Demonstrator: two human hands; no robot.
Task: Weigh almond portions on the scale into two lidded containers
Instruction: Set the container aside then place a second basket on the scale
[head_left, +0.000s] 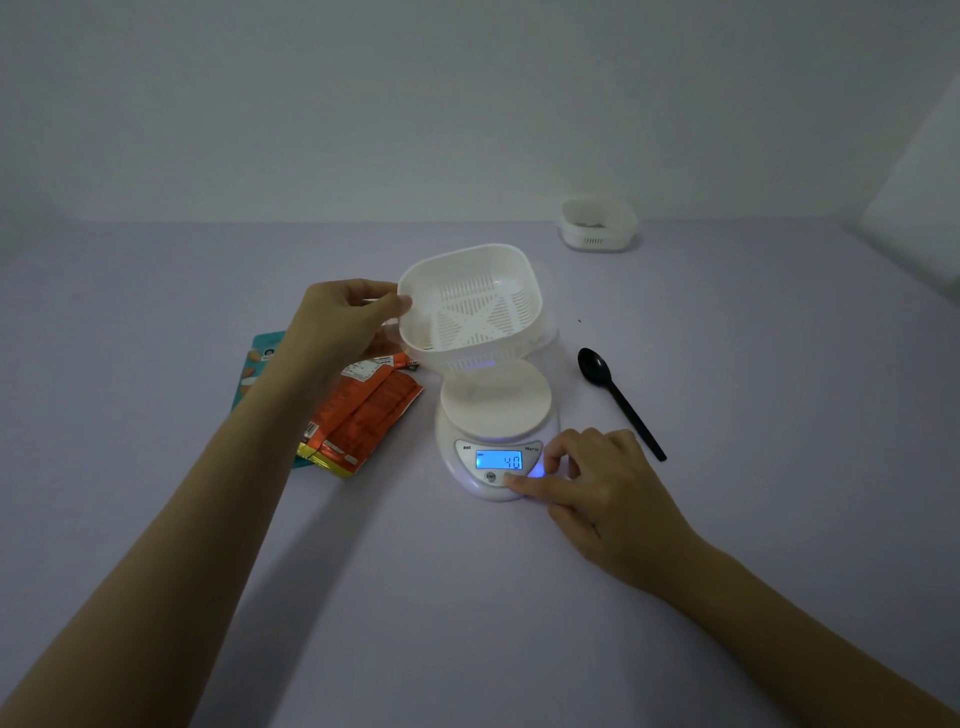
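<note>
"Over the scale (496, 410), left hand (348, 317). What's it got?" asks the first.

"White slotted container (470, 304), empty. Thumb on the near rim, fingers curled under the wall, pinching it. Held clear of the round pan and tipped toward the wearer, so nothing loads the pan."

"Reason?"

"My guess: zeroing. Right hand (597, 488) sits at the scale's front right corner. Its index finger (522, 483) is stretched out and pressing beside the lit display (498, 460); the other fingers are loosely curled and hold nothing. Display reads 40. There's a small mark ahead of it that I can't read."

"Almonds?"

"None loose in sight. Orange packet (369, 415) lies flat on the bench (415, 597) just left of the scale. Teal packet (254, 369) is partly under it and under the left forearm. Can't tell if either is opened."

"The other one?"

"Second container (597, 226), white, far back right by the wall, well apart from the rest. Something dark inside, too dim to name. Lid on or off, can't tell."

"Room to work?"

"Black spoon (618, 400) lies just right of the scale, bowl away, handle toward the right hand. Handy for scooping, I'd say. Straight down to the pan nothing is in the way. The tight side is the left: the packets lie close to the scale base, so a wide set-down could catch one. Most room is between scale and wearer. The bench's near edge is out of frame."
</note>
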